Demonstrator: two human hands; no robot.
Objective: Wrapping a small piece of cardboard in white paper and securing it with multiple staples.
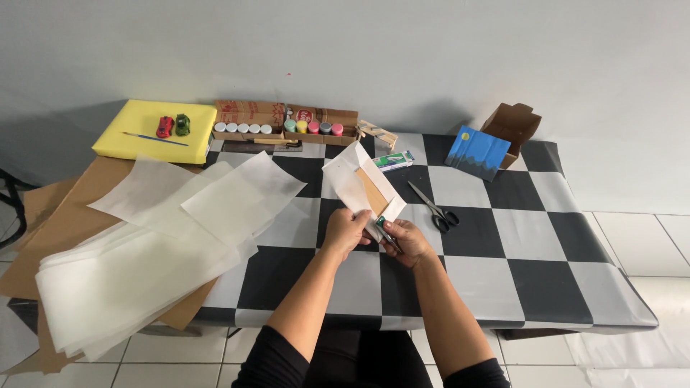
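My left hand (343,231) grips the near end of a long flat object partly wrapped in white paper (352,179), with a brown cardboard face showing between the folds. My right hand (404,241) holds the same end from the right, and a small green-tipped tool (385,230) sticks out between its fingers against the paper. The wrapped object tilts up and away from me over the black and white chequered table (503,251).
Black scissors (435,208) lie just right of the hands. Several white paper sheets (180,223) cover brown cardboard at left. At the back stand paint pots in boxes (287,128), a yellow pad with two toy cars (154,129), a green-white tube box (393,160), a blue painting (477,152) and an open carton (512,126).
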